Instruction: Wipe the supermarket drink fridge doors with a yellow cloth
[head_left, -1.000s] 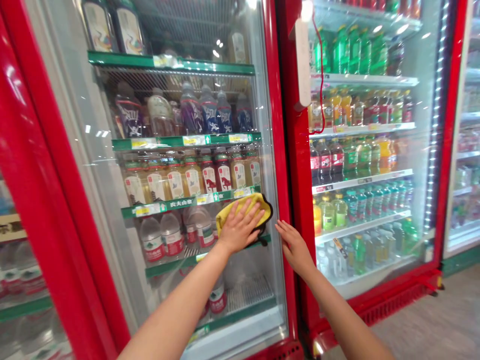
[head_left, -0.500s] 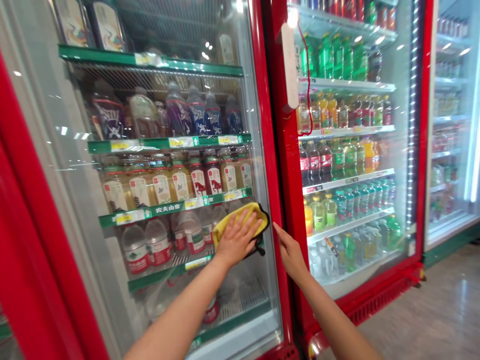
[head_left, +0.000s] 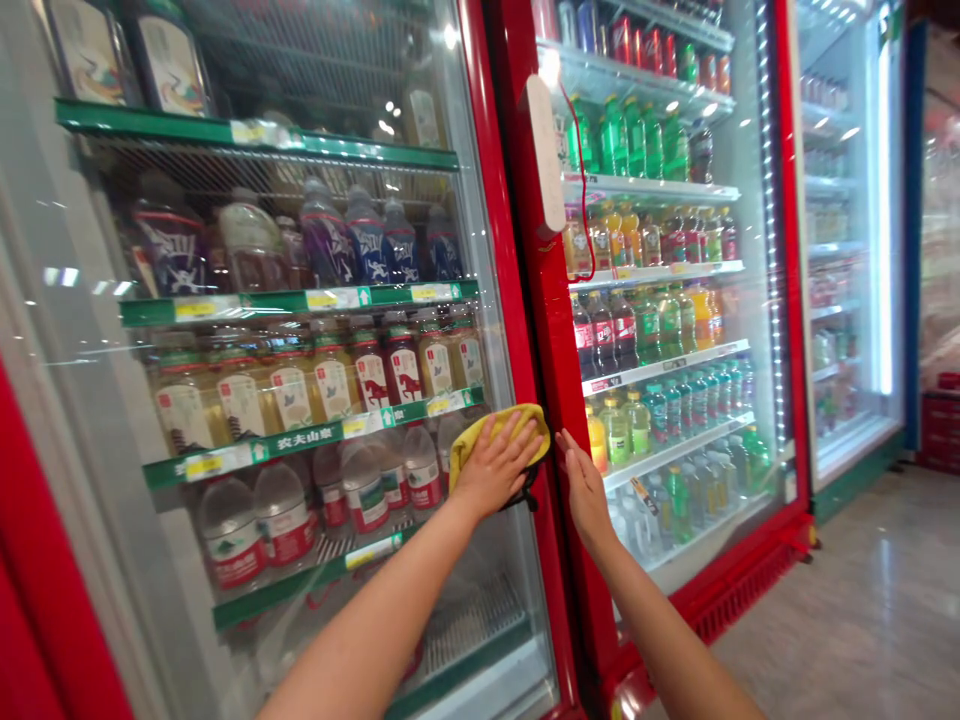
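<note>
Pressing cloth (head_left: 466,440), by red frame (head_left: 504,260), wide glass (head_left: 300,325) leftward

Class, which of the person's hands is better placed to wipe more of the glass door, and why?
Left, I'd judge: the left hand is spread on the yellow cloth, which lies against the glass door. The right hand, with no cloth visible in it, is by the red frame.

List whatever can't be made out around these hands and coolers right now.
All in the head view:
- Middle of the yellow cloth: covered by the left hand.
- Part of the bottom shelf: behind the left forearm.
- Tops of the upper-left bottles: cut off by the top edge.
- Print on the price labels: too small and blurred.
</note>
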